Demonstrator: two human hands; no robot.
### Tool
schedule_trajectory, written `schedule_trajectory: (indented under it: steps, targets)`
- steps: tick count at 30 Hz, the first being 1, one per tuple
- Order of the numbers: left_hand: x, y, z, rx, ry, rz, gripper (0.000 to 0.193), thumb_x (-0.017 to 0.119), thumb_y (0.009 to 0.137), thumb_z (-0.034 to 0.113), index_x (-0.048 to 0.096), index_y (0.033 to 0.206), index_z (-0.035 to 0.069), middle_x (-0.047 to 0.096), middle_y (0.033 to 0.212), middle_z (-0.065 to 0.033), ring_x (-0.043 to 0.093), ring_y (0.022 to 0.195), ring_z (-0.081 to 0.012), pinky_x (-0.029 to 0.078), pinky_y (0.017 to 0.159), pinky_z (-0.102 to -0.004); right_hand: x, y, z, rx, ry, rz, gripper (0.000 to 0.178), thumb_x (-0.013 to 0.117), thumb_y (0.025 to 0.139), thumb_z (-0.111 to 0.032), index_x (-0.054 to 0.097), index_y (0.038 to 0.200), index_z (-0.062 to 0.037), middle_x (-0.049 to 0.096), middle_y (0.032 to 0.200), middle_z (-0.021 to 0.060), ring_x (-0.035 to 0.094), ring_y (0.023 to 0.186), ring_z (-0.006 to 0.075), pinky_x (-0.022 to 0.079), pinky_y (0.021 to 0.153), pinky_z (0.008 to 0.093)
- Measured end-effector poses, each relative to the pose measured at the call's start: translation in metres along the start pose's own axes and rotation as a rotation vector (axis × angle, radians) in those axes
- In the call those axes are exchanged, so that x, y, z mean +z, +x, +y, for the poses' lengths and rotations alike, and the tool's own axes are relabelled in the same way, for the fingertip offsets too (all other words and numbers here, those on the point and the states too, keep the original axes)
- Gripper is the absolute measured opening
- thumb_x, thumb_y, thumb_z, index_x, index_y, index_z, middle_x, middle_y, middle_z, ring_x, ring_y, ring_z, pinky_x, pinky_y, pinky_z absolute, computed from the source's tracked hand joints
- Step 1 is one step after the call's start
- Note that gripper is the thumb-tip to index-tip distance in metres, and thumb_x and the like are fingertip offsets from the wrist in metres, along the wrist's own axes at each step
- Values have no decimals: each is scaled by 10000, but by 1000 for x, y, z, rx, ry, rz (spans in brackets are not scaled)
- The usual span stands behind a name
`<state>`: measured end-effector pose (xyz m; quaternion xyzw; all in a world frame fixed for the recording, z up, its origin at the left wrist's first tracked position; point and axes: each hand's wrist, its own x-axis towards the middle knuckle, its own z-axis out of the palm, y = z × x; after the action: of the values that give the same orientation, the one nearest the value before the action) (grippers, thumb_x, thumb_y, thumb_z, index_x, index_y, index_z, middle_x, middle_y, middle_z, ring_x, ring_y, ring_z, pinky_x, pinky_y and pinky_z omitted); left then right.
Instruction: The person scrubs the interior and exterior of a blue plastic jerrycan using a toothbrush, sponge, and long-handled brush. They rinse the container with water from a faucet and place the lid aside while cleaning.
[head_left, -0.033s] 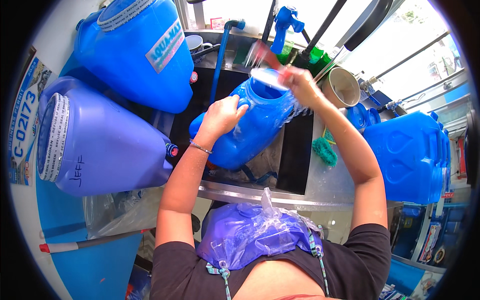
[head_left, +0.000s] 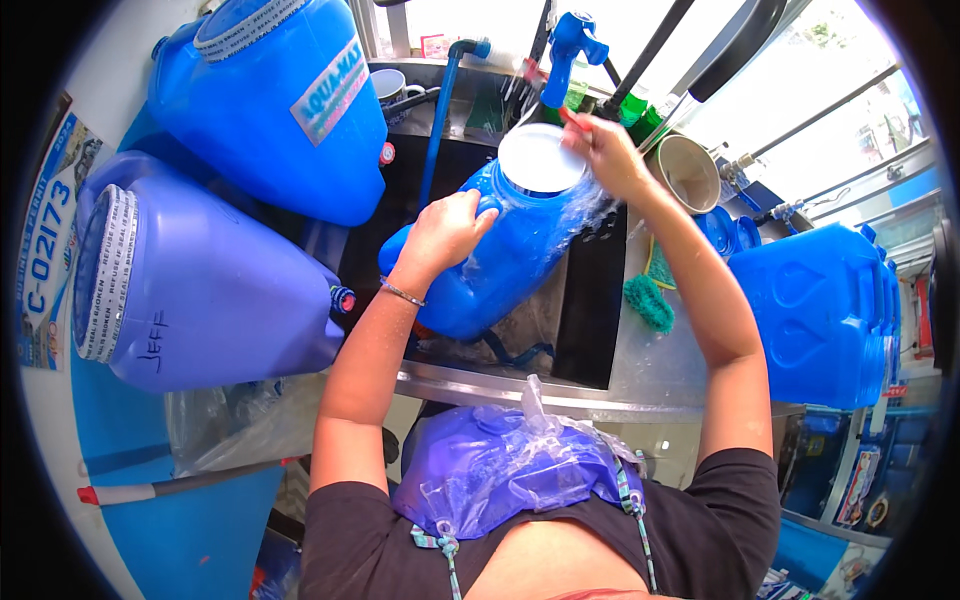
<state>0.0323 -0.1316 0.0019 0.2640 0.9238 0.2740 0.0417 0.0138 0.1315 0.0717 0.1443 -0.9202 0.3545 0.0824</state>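
Observation:
A blue water jug [head_left: 480, 265] lies tilted in the sink, its wide mouth pointing up and away from me. My left hand [head_left: 447, 232] is closed on the upper left side of the jug, fingers curled over it. A white round disc [head_left: 543, 157] covers the jug's mouth; whether it is a lid or part of a tool I cannot tell. Just right of the mouth, my right hand [head_left: 607, 155] is closed round a slim red piece [head_left: 574, 120], mostly hidden by the fingers. Water [head_left: 575, 215] splashes down the jug's right side.
Two large jugs, one blue [head_left: 270, 110] and one purple [head_left: 215, 275], stand at left. More blue jugs [head_left: 805, 310] are on the right. A green scrubbing brush [head_left: 650, 303] lies on the steel counter [head_left: 650, 360]. Beyond the sink are a blue tap [head_left: 573, 55], a blue pipe [head_left: 440, 120] and a beige bucket [head_left: 686, 172].
My right hand has risen slightly, and the blurred red thing at it shows less. The white disc now faces up across the mouth. My left hand stays put.

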Motion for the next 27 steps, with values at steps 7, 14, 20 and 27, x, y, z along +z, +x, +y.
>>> schedule_trajectory:
  steps: [7,14,20,27]
  targets:
    - [11,16,11,-7,-318,247,747,640,893,467,407,1401,-29,577,1230,-224,634,1029,-324,481,921,-410,-19,19,-1,585,854,-211,155,620,966,-209,630,949,-55,513,642,-13,433,463,85,338,424,252]
    - [19,32,14,25,-531,379,435,753,827,243,494,1078,0,662,976,-243,658,922,-412,510,824,-469,-5,0,7,310,334,-218,314,543,1013,-340,594,1208,-100,612,845,-23,531,616,104,440,556,252]
    - [6,19,27,47,-263,171,409,806,744,281,649,990,-5,638,1111,-178,658,1001,-325,518,861,-396,-75,-4,10,-114,-696,-182,194,583,944,-301,706,1062,-209,697,985,26,664,970,243,520,812,367]
    - [12,10,59,244,-44,-123,438,829,698,336,707,1020,64,511,1335,-223,635,1074,-369,511,935,-436,-60,6,-15,-596,-1273,-150,127,643,832,-253,750,895,-226,607,826,-3,629,873,174,510,777,314]
